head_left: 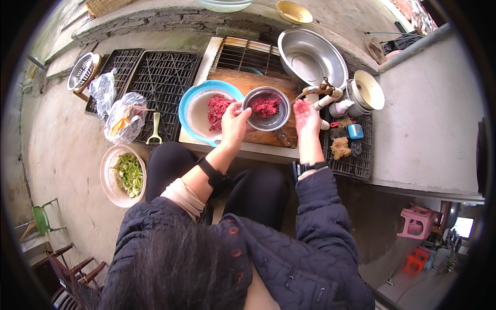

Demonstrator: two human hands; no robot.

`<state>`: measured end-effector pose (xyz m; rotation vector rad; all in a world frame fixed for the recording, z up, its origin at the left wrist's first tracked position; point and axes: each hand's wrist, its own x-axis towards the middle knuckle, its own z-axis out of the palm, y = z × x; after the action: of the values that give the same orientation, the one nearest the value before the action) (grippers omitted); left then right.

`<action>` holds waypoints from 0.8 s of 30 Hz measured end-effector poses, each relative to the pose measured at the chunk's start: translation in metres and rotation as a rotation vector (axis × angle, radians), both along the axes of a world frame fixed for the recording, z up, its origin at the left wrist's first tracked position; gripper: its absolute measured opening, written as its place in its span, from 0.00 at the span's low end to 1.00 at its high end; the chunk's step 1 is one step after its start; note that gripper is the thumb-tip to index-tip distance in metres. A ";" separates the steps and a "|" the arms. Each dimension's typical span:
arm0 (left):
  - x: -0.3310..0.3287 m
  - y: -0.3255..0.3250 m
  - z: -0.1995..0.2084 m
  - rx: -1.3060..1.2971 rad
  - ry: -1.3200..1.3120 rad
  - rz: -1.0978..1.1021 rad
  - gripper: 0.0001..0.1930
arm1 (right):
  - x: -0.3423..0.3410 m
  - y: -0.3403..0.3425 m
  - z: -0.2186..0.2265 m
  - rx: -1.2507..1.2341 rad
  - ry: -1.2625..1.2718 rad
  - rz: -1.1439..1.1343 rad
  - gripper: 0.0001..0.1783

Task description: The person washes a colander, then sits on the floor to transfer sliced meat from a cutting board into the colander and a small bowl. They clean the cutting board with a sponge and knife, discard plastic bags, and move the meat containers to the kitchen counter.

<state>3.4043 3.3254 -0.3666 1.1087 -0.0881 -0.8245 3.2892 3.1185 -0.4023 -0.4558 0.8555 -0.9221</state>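
My left hand (236, 123) is closed on the left rim of a small steel bowl (278, 126) that holds a clump of red minced food (265, 107), which looks like meat. The bowl is over a wooden cutting board (222, 75). To its left, a blue-rimmed basin (185, 103) with a pale inside holds more of the red mince (219, 108). My right hand (307, 120) is just right of the bowl, palm up, fingers stretched out and holding nothing. Beyond its fingertips is a tap (325, 89). A knife's dark handle (282, 137) shows below the bowl.
A large steel basin (305, 46) stands behind the tap. White buckets (368, 89), a blue-and-white box (355, 131) and a scouring pad (340, 148) are at right. Black crates (160, 77), plastic bags (125, 118), a peeler (155, 129) and a bowl of green vegetable scraps (107, 173) are left.
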 end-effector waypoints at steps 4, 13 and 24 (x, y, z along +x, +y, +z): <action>0.000 -0.002 -0.001 0.028 0.049 -0.022 0.15 | 0.031 -0.029 -0.029 0.166 -0.298 0.106 0.18; -0.009 -0.022 -0.015 0.005 0.100 0.052 0.15 | 0.025 0.031 -0.007 0.113 -0.229 0.478 0.22; -0.014 -0.023 -0.016 0.196 -0.066 0.023 0.15 | 0.012 0.050 0.009 0.184 -0.393 0.693 0.21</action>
<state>3.3901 3.3027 -0.3825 1.3197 -0.0501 -0.7876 3.3010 3.1685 -0.3932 -0.3564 0.3665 -0.2693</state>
